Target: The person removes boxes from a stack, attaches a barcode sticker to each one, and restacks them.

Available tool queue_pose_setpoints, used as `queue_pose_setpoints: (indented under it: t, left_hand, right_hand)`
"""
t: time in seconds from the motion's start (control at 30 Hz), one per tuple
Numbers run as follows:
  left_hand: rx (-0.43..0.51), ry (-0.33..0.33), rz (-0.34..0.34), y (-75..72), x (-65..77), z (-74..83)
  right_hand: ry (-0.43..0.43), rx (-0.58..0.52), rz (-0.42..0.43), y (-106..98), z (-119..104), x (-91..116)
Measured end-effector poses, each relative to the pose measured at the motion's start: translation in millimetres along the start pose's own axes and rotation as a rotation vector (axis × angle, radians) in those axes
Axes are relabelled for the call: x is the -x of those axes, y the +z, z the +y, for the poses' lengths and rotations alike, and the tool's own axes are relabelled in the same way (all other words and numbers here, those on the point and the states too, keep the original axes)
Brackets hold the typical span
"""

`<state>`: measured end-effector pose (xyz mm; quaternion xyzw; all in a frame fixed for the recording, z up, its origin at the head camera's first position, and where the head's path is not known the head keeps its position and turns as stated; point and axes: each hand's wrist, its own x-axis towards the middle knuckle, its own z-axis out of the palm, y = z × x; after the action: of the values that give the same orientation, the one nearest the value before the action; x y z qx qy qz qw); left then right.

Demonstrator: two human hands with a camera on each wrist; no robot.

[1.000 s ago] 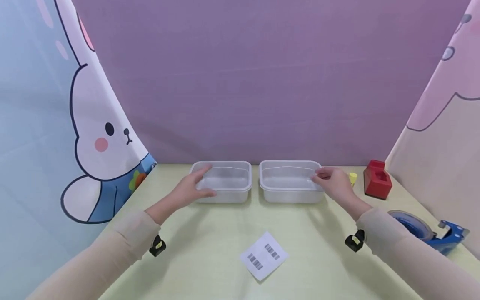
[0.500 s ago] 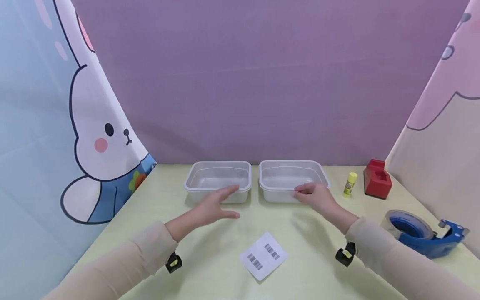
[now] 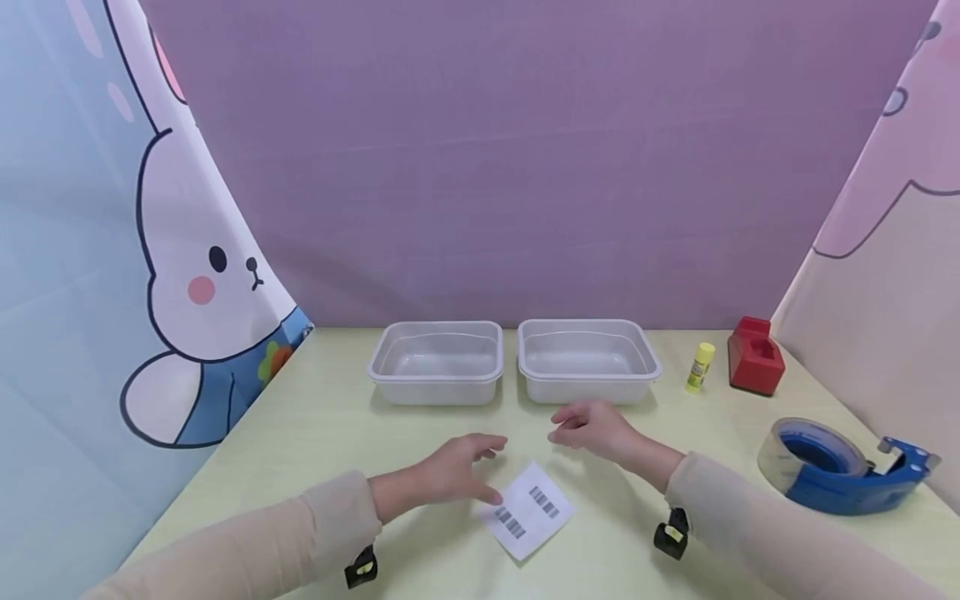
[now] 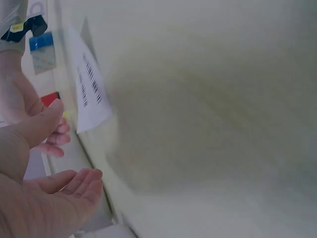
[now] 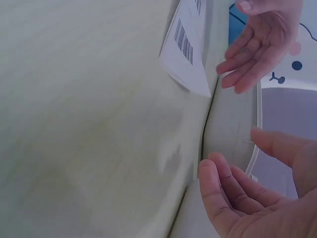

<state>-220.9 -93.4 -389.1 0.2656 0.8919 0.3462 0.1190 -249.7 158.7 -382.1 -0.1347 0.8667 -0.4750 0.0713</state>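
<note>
A white paper sheet with two printed barcodes lies on the pale table, its edges slightly lifted in the wrist views. Just left of it hovers my left hand, thumb and fingers spread apart and holding nothing; the thumb tip overlaps the paper's left edge in the head view, and I cannot tell if it touches. My right hand is above the table, behind and to the right of the paper, its fingers loosely bent with nothing between them. In the right wrist view a gap shows between the right thumb and fingers.
Two white plastic tubs, a left one and a right one, stand side by side at the back. To the right are a yellow glue stick, a red dispenser-like block and a blue tape dispenser with clear tape.
Both hands have left the tubs and come nearer and inward, toward the paper. The glue stick and tape dispenser now show fully. Tubs and paper stay in place.
</note>
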Motion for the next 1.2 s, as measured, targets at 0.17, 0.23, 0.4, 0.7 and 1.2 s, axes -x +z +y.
queue_pose_setpoints:
  t: [0.17, 0.23, 0.4, 0.7, 1.2]
  left_hand:
    - [-0.001, -0.011, 0.002, 7.6, 2.8, 5.7]
    - [-0.003, -0.013, 0.009, 9.2, 2.8, 6.3]
    - [-0.017, -0.030, 0.014, 13.8, 1.0, 3.0]
    - [-0.070, -0.006, 0.016, 15.7, -2.8, 6.0]
    - [0.093, -0.018, 0.050, 24.3, -16.2, -1.8]
  right_hand:
    - [-0.004, 0.016, -0.026, 11.7, 0.9, -1.8]
    - [0.024, 0.034, -0.033, 16.9, 1.7, -1.5]
    - [0.076, 0.063, -0.058, 27.4, 2.7, 1.3]
    - [0.080, 0.038, -0.121, 32.7, 1.0, 4.4]
    - [0.034, -0.092, -0.148, 26.9, -3.8, 7.2]
